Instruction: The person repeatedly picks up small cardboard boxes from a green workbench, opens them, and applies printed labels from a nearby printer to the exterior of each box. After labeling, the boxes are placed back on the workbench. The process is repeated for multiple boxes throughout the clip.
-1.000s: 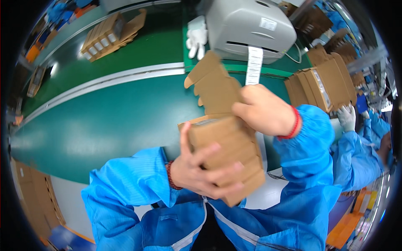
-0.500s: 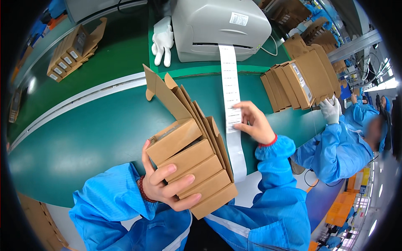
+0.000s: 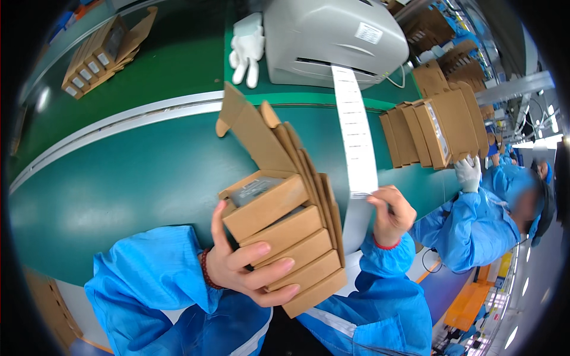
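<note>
A stack of several brown cardboard boxes (image 3: 297, 237) rests in my left hand (image 3: 246, 264), its fingers wrapped around their side. The topmost box's lid stands open, showing a grey item inside; the other lids lean together on the right. My right hand (image 3: 393, 215) pinches the edge of a white label strip (image 3: 356, 136) between thumb and fingertips. That strip runs out of a grey label printer (image 3: 332, 35) and bends at my fingers. Its lower length hangs greyish over the table's near edge, beside the boxes.
A white glove (image 3: 246, 50) lies left of the printer. More open boxes (image 3: 89, 62) stand at far left, and another group (image 3: 418, 133) at right, touched by a co-worker's gloved hand (image 3: 468, 173). A metal rail (image 3: 130, 124) crosses the green table (image 3: 119, 184).
My right hand has moved down and right along the label strip, lifting and bending it. My left hand still holds the boxes. The whole view has shifted slightly.
</note>
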`<action>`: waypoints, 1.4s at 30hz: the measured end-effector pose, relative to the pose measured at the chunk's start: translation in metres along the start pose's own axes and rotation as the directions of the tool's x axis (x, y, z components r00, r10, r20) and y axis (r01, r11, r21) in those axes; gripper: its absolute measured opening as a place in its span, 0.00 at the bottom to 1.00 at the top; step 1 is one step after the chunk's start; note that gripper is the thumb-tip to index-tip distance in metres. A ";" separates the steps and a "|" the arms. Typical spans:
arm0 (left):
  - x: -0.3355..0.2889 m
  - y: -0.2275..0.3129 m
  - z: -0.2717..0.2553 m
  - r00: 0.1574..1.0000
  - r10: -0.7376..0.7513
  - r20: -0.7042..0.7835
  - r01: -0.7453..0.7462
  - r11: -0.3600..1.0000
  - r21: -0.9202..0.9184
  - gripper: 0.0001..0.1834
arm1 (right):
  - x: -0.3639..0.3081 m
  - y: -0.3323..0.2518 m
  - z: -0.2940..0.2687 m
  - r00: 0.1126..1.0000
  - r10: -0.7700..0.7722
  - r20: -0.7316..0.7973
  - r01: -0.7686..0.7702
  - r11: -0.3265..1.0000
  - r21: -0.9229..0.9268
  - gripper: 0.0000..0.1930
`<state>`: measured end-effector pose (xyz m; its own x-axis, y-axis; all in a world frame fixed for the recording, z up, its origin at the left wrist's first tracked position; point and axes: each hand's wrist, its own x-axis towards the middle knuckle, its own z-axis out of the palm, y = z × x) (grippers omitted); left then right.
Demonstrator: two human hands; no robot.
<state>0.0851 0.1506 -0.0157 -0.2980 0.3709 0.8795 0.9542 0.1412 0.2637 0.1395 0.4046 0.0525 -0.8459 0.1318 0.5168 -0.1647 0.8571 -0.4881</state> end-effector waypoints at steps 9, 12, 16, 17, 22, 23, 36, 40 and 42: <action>-0.001 -0.002 0.004 1.000 -0.027 -0.013 0.026 0.999 -0.024 0.16 | 0.035 -0.075 -0.020 0.988 -0.088 -0.124 0.111 0.974 0.198 0.07; -0.007 -0.004 0.002 0.999 -0.026 0.020 0.026 1.000 0.005 0.15 | 0.065 -0.106 0.013 0.961 -0.066 0.269 -0.008 0.965 0.264 0.08; -0.004 -0.007 0.002 0.999 -0.010 0.034 0.010 1.000 0.000 0.14 | 0.080 -0.124 0.033 0.891 0.044 0.452 -0.144 0.971 0.189 0.05; -0.003 -0.007 0.003 1.000 -0.010 0.029 0.010 1.000 0.004 0.14 | 0.080 -0.123 0.034 0.881 0.058 0.469 -0.160 0.971 0.180 0.05; -0.005 -0.007 0.006 1.000 -0.021 0.018 0.021 1.000 0.011 0.14 | 0.076 -0.116 0.040 0.843 0.152 0.516 -0.251 0.960 0.126 0.05; -0.006 -0.007 0.008 1.000 -0.021 0.016 0.021 1.000 0.005 0.14 | 0.076 -0.115 0.041 0.846 0.141 0.514 -0.237 0.963 0.126 0.05; -0.007 -0.013 0.008 1.000 -0.009 0.009 0.009 1.000 -0.002 0.15 | 0.078 -0.123 0.052 0.915 0.038 0.403 -0.004 0.996 -0.085 0.10; -0.012 -0.013 0.005 0.999 -0.029 0.021 0.028 0.999 0.019 0.15 | 0.075 -0.122 0.030 0.929 0.040 0.369 0.035 0.980 -0.194 0.11; -0.011 -0.013 0.006 0.999 -0.040 0.024 0.040 0.999 0.002 0.15 | 0.076 -0.098 0.016 0.980 0.102 0.169 -0.092 0.993 -0.068 0.12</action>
<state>0.0763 0.1502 -0.0311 -0.3367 0.3868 0.8585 0.9414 0.1577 0.2982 0.0834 0.3223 0.1282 -0.9317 0.1327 0.3382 -0.0515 0.8732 -0.4846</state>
